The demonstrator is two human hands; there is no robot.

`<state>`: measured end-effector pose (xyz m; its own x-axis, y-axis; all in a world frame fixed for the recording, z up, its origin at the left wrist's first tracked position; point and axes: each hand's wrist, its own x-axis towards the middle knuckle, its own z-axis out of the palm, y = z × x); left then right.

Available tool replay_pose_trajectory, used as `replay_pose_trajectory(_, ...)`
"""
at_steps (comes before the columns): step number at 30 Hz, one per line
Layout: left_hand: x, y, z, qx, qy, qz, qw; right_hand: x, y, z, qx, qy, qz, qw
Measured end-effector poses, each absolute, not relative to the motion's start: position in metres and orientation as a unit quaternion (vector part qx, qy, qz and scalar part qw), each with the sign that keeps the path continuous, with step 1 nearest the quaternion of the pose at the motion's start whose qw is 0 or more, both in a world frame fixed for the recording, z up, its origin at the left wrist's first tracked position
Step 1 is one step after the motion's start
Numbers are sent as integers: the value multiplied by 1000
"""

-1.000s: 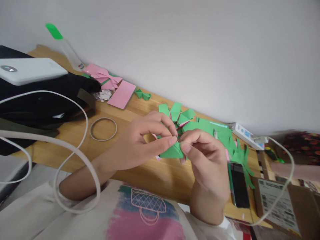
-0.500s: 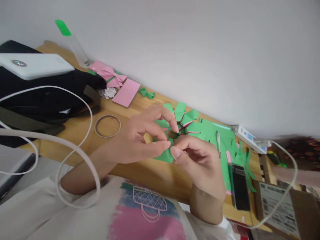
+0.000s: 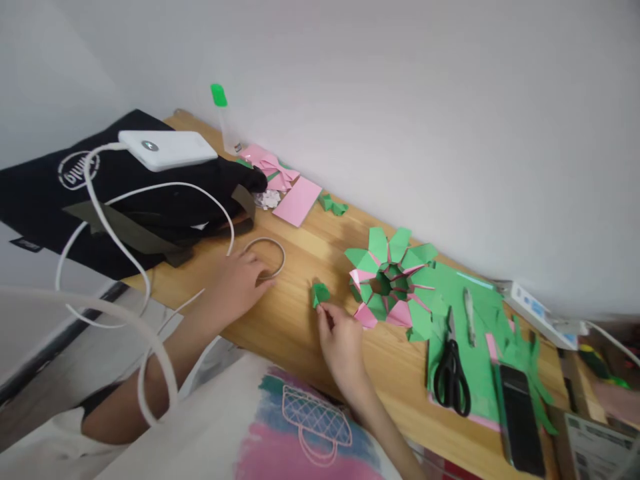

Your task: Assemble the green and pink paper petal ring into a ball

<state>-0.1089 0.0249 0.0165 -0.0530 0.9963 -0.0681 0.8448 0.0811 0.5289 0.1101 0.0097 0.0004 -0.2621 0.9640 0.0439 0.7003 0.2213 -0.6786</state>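
Observation:
My left hand (image 3: 237,287) is at a thin pale ring (image 3: 284,250), perhaps a tape roll, lying on the wooden table. Its fingers overlap the ring's near left side, and the thumb is apart from them. Between the thumb and fingertips of my right hand (image 3: 344,343) is a small folded green paper piece (image 3: 321,292), held low over the table. Right of it stands a round flower-like construction of folded green and pink paper (image 3: 419,313), with an opening in its middle.
Black scissors (image 3: 452,380), a slim cutter (image 3: 469,317) and a phone (image 3: 523,420) lie on green paper sheets (image 3: 480,390). At the back are a pink sheet (image 3: 299,201) and a green folded piece (image 3: 333,205). A white power bank (image 3: 173,150) rests on a black bag (image 3: 45,173); its cable loops left.
My hands have separated: the left went to the ring, the right came down with the green piece. The view has shifted, revealing the scissors and the whole paper construction.

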Motion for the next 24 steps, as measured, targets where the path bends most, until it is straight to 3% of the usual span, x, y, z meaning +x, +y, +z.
replay_pose_trajectory(6,-104,17,20,662,641,257,292,106,3,16,-567,-755,236,228)
replay_pose_trajectory(9,-95,8,39,656,578,323,361,107,0,38,-518,-772,220,294)
replay_pose_trajectory(13,-82,-4,61,564,403,478,540,112,4,68,-441,-803,90,390)
replay_pose_trajectory(15,-76,-6,68,533,359,504,576,117,6,77,-430,-797,48,422)
replay_pose_trajectory(18,-69,-5,76,581,318,499,559,126,7,84,-417,-787,17,455)
replay_pose_trajectory(24,-56,-2,86,710,297,494,405,143,1,87,-424,-763,-50,485)
